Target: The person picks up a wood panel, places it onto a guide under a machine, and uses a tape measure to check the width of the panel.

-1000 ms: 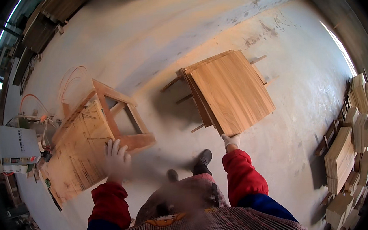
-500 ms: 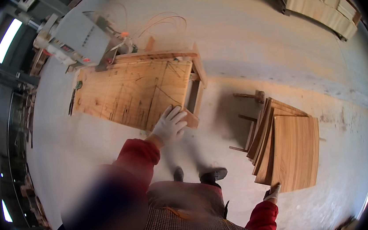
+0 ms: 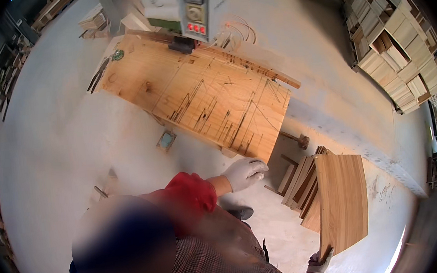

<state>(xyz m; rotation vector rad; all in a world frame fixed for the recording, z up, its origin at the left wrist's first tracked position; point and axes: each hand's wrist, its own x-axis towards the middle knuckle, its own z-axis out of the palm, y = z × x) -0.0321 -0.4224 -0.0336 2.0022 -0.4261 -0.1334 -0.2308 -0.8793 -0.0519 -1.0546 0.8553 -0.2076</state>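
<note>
My right hand [image 3: 319, 264], in a pale glove, grips the lower corner of a flat wooden panel [image 3: 343, 198]. The panel stands tilted, its near end raised off a fanned stack of similar boards [image 3: 298, 184] at the right. Also gloved, my left hand [image 3: 245, 174] is stretched out at the near right corner of a wooden worktable [image 3: 177, 88] and holds nothing. Its fingers lie next to the table's edge; whether they touch it I cannot tell. Pencil and dark lines mark the tabletop.
A grey control box [image 3: 196, 12] with a red display stands behind the table. A wooden strip [image 3: 264, 69] runs along its back edge. Stacked wooden drawers or boxes [image 3: 394, 51] are at the far right. A small tray [image 3: 166, 140] sits below the table's front edge.
My right hand has lifted the top panel's near end from the stack. My view has turned, and the left hand has stayed by the table's corner.
</note>
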